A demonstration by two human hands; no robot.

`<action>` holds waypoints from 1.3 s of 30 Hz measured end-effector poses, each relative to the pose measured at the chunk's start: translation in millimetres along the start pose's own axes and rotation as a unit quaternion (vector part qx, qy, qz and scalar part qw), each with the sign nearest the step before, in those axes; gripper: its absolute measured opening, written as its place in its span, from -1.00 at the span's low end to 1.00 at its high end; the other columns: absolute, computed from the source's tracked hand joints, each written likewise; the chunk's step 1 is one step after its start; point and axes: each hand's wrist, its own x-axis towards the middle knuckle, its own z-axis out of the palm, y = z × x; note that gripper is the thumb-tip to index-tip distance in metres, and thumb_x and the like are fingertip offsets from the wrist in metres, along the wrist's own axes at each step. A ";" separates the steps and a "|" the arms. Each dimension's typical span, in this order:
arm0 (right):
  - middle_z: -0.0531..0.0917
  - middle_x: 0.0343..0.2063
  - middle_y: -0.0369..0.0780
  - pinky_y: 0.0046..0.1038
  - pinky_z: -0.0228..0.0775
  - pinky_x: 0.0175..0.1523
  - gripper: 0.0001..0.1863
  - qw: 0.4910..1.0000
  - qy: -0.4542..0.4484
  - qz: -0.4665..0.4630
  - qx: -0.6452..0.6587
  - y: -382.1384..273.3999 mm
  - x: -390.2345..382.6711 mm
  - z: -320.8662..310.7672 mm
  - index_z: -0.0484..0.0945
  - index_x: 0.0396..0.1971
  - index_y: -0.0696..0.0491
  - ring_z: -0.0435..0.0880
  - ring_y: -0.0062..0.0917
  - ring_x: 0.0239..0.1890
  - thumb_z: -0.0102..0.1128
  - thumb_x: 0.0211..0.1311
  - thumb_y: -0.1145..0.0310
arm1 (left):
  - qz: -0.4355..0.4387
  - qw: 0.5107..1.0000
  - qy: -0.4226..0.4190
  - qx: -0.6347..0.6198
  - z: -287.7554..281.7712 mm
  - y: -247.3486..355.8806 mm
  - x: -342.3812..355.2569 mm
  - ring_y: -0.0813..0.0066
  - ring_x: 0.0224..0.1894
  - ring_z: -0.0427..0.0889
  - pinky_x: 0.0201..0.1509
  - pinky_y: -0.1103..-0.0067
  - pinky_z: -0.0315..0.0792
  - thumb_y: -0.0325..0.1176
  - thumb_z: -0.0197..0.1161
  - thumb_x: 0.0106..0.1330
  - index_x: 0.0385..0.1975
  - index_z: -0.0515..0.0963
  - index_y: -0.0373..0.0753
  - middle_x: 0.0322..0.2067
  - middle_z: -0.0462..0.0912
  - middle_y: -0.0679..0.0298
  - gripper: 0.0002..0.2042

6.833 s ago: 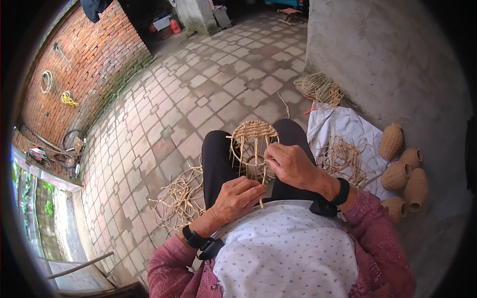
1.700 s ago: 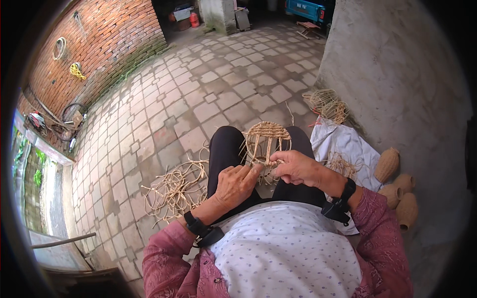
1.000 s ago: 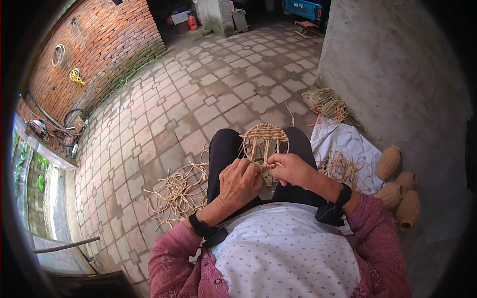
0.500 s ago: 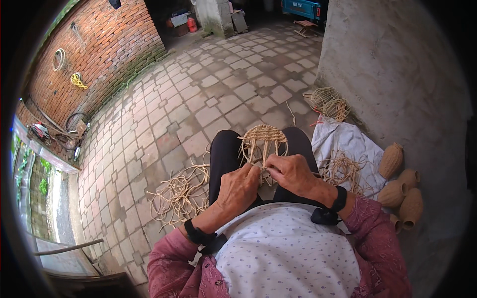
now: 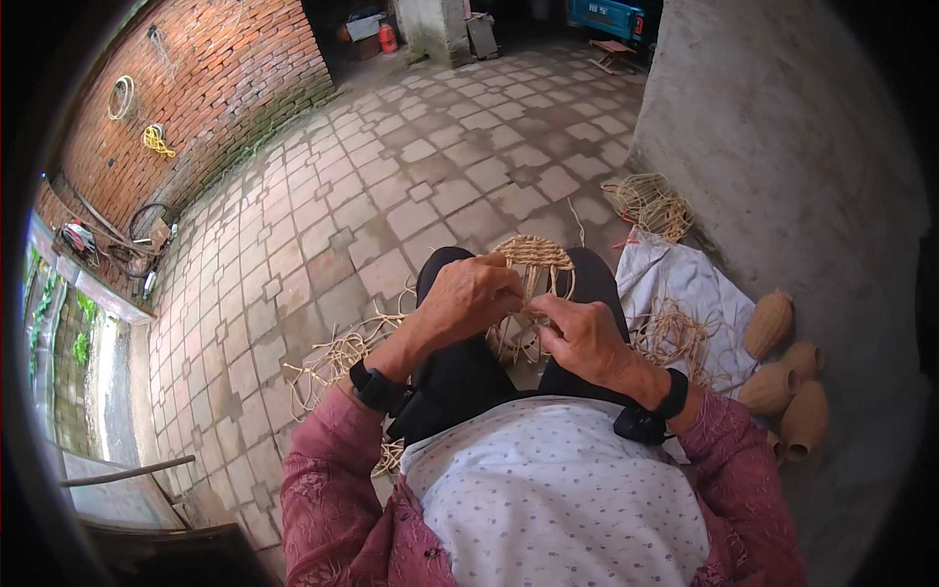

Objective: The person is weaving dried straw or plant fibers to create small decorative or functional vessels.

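Note:
Between my dark-trousered knees is a small round frame (image 5: 536, 251) of bent cane, its far part woven with thick tan cord and several strands running toward me. My left hand (image 5: 469, 293) is curled over its left side, fingertips pinched at the strands near the middle, mostly hiding what they grip. My right hand (image 5: 577, 333) is closed on the near part of the frame, thumb and forefinger at a cord. Loose tan cords (image 5: 333, 357) lie on the paving to my left; more (image 5: 675, 333) lie on a white sack (image 5: 714, 303) to my right.
Several woven vase-shaped baskets (image 5: 768, 323) lie beside the grey wall (image 5: 773, 137) at right, with a wire bundle (image 5: 648, 210) behind the sack. A brick wall (image 5: 215, 68) stands left, a bent pole (image 5: 127, 470) lower left, a blue vehicle (image 5: 606, 20) far back on paving (image 5: 391, 166).
My left hand has moved up and forward from the frame's near edge onto its left side, covering part of it. My right hand stays at the near part with slightly shifted fingers.

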 end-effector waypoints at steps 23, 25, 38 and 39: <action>0.69 -0.49 -0.07 -0.18 0.50 -0.19 -0.77 0.968 -0.237 0.080 -0.019 5.7 42.7 -7.6 0.66 -0.34 0.01 0.70 -0.14 -0.34 0.22 -0.04 0.29 | -0.109 0.986 0.127 0.020 36.5 24.8 -64.2 0.22 -0.42 0.63 -0.34 0.39 0.49 -0.31 0.40 0.12 -0.34 0.65 -0.18 -0.45 0.57 0.24 -0.84; 0.69 -0.49 -0.12 -0.22 0.49 -0.20 -0.76 0.959 -0.263 0.108 -0.001 8.9 45.5 -4.3 0.67 -0.37 0.01 0.70 -0.19 -0.34 0.22 -0.08 0.28 | -0.093 0.982 0.147 0.069 46.2 21.5 -63.8 0.23 -0.43 0.62 -0.37 0.38 0.47 -0.26 0.44 0.06 -0.37 0.65 -0.15 -0.47 0.54 0.28 -0.81; 0.64 -0.53 -0.10 -0.26 0.45 -0.26 -0.75 0.963 -0.250 0.061 0.081 12.3 38.6 -12.9 0.60 -0.34 0.12 0.67 -0.20 -0.40 0.20 -0.01 0.30 | 0.000 0.979 0.169 0.113 53.8 22.6 -61.6 0.25 -0.52 0.56 -0.49 0.36 0.39 -0.40 0.34 0.16 -0.45 0.51 -0.19 -0.57 0.45 0.26 -0.89; 0.57 -0.61 -0.16 -0.36 0.38 -0.34 -0.78 0.970 -0.204 0.085 0.103 5.8 35.2 -18.7 0.57 -0.31 0.14 0.56 -0.39 -0.51 0.17 0.02 0.38 | 0.005 0.982 0.156 0.101 52.2 22.9 -63.5 0.24 -0.53 0.55 -0.50 0.36 0.38 -0.44 0.31 0.18 -0.43 0.51 -0.20 -0.58 0.44 0.25 -0.91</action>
